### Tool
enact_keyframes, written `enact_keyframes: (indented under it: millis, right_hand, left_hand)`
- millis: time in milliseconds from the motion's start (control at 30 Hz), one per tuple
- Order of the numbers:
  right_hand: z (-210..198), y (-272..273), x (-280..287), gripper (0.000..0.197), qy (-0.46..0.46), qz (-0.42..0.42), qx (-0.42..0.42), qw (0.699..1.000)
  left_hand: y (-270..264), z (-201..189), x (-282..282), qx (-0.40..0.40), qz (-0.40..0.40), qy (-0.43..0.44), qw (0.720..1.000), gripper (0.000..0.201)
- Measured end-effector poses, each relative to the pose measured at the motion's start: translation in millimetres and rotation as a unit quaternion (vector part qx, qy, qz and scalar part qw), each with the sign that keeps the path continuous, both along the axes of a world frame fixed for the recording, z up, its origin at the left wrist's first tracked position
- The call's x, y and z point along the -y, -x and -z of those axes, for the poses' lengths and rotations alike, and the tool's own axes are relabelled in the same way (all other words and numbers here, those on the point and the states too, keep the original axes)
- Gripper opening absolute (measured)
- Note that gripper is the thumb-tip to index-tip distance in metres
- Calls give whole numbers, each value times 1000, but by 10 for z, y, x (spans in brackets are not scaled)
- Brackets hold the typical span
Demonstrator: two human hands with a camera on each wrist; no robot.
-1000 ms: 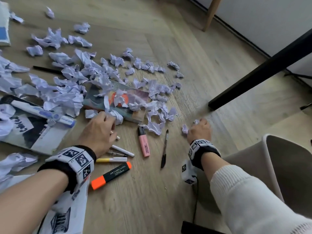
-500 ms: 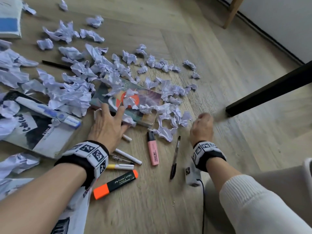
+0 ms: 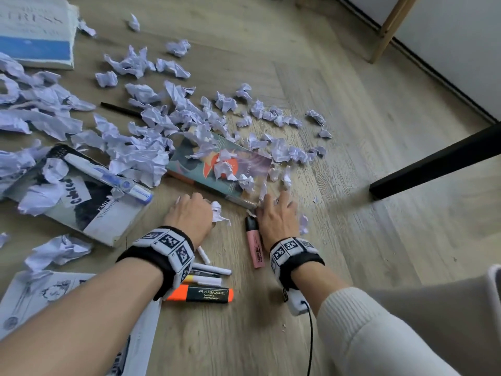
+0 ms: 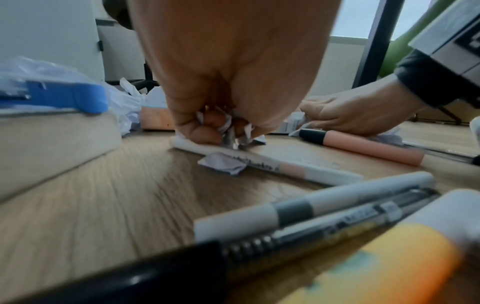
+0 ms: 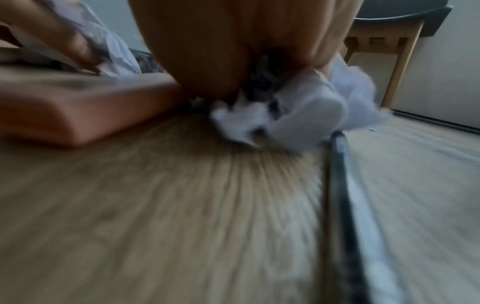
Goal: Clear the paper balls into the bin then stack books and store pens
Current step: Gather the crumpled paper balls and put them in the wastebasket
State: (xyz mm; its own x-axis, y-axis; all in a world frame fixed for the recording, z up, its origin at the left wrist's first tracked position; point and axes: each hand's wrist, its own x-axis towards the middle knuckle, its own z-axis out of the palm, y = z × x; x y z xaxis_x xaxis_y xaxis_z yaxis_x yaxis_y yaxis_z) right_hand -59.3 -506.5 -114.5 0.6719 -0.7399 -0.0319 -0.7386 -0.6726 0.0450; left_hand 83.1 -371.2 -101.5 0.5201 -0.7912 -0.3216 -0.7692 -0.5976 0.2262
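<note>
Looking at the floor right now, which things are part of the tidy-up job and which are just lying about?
Part of the job:
- paper balls
- paper clutched in the left hand and under the right hand
- picture-cover book, black-and-white book, blue-and-white book
- pink highlighter, orange highlighter, white pens

Just lying about:
- black table leg
- wooden leg
- printed sheet

Head view high, looking down at floor [image 3: 352,131], wrist views floor-level, close, both sharing pink highlighter [image 3: 254,248]
</note>
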Motion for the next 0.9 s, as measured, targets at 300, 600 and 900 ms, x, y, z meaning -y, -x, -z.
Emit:
enact_keyframes:
  millis: [300, 600, 900]
  right_hand:
    - [-681, 43, -387, 12, -247, 104, 133, 954]
    - [-1566, 128, -962, 72, -581, 245, 471, 617]
    - [-1760, 471, -1156, 49, -577, 201, 525, 592]
  left_hand:
    - [107, -694, -118, -8, 89, 73, 993, 36]
    - [487, -1471, -238, -93, 173, 215, 957, 30]
    - [854, -1828, -365, -180, 204, 228, 935, 51]
